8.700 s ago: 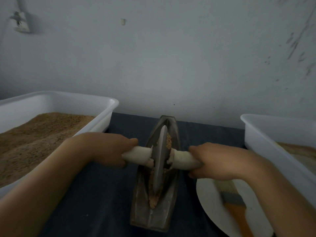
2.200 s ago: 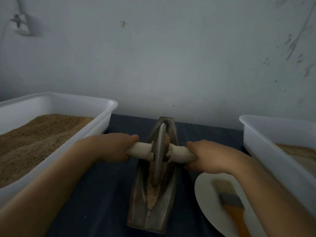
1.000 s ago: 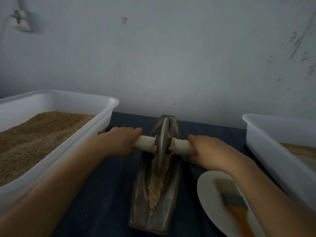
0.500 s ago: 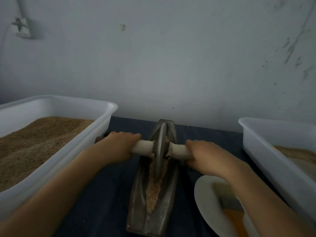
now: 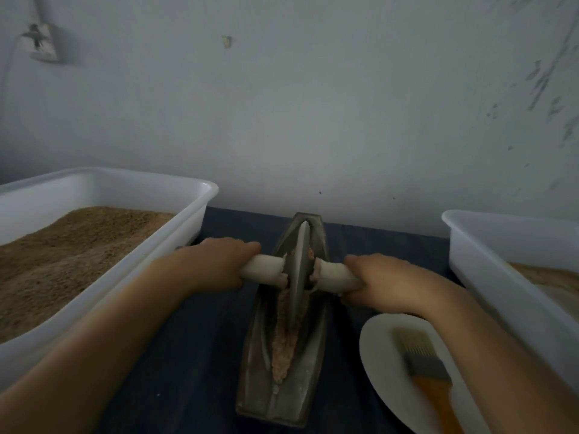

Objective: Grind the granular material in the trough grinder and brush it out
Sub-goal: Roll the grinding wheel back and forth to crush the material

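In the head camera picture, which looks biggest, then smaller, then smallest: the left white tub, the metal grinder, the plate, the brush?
1. Left white tub, though it sits near the camera and runs off the edge.
2. Metal grinder.
3. Plate, partly hidden.
4. Brush.

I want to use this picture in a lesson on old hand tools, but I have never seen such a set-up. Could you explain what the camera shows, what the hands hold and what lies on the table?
The camera sits on the person's head and looks down at their bare hands. The left hand and right hand each grip one end of a white handle that runs through a metal wheel. The wheel stands in a boat-shaped metal trough holding brown grains. To the left is a white tub of brown material; another tub stands to the right. A brush lies untouched on a white plate.
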Action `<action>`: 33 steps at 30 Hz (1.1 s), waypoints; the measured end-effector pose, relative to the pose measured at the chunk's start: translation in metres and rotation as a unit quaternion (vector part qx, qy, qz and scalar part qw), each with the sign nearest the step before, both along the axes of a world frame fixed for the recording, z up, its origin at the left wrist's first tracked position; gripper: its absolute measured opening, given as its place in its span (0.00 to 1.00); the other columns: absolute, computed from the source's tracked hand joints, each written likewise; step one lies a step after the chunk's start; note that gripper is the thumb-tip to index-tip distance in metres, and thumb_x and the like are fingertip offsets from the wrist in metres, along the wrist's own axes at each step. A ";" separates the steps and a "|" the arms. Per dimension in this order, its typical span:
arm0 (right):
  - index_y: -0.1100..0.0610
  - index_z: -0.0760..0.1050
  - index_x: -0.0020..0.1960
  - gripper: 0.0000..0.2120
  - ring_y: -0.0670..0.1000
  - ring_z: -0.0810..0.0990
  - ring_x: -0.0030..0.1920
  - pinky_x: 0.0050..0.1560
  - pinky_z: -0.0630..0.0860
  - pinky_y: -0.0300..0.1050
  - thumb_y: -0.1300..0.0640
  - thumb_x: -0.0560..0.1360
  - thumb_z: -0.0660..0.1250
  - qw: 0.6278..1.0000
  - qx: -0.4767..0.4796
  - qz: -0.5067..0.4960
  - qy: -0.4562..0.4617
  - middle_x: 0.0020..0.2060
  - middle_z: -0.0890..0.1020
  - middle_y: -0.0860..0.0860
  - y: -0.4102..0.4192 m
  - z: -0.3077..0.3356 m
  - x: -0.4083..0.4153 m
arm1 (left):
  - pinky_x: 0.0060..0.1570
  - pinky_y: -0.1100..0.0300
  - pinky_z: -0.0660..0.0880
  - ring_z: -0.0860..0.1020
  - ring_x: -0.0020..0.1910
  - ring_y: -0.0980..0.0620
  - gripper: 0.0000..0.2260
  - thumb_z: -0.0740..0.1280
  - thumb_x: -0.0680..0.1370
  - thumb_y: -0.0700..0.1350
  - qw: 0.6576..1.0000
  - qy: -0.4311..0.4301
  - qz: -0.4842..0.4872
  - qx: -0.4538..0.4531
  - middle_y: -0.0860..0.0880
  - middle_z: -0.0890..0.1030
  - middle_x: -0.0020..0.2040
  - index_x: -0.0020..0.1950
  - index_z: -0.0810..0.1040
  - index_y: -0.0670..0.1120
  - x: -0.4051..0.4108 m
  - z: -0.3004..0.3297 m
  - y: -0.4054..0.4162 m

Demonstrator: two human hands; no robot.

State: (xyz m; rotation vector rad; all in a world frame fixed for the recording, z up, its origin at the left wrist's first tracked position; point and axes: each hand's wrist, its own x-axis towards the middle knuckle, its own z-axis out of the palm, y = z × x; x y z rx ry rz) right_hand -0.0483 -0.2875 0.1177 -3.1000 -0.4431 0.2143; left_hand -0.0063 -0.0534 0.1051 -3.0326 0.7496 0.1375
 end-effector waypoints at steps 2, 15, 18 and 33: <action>0.52 0.63 0.48 0.10 0.51 0.74 0.46 0.36 0.63 0.44 0.49 0.76 0.63 0.997 -0.007 -0.004 -0.081 0.48 0.75 0.51 -0.003 -0.011 0.010 | 0.57 0.56 0.66 0.73 0.58 0.51 0.15 0.65 0.76 0.45 0.997 -0.078 0.001 -0.009 0.50 0.74 0.60 0.61 0.65 0.51 0.010 -0.010 -0.002; 0.54 0.66 0.54 0.11 0.53 0.74 0.49 0.40 0.60 0.44 0.50 0.77 0.62 0.988 -0.029 0.007 -0.149 0.52 0.76 0.51 -0.004 -0.021 0.013 | 0.62 0.54 0.64 0.71 0.61 0.51 0.18 0.65 0.77 0.46 0.992 -0.129 0.012 -0.004 0.51 0.72 0.62 0.64 0.64 0.50 0.007 -0.011 -0.007; 0.54 0.66 0.52 0.10 0.48 0.70 0.43 0.33 0.62 0.39 0.50 0.77 0.63 0.999 -0.014 0.009 -0.029 0.47 0.74 0.50 0.002 -0.004 -0.003 | 0.58 0.58 0.67 0.73 0.59 0.52 0.18 0.66 0.76 0.45 1.000 -0.015 0.005 0.021 0.51 0.74 0.61 0.64 0.65 0.51 -0.006 0.003 -0.004; 0.52 0.63 0.47 0.11 0.49 0.72 0.44 0.33 0.62 0.41 0.49 0.76 0.63 0.999 -0.002 0.001 -0.049 0.47 0.74 0.50 0.001 -0.006 0.002 | 0.55 0.57 0.67 0.73 0.56 0.51 0.15 0.65 0.76 0.44 1.000 -0.021 0.006 0.001 0.50 0.74 0.58 0.61 0.66 0.50 0.001 -0.001 -0.001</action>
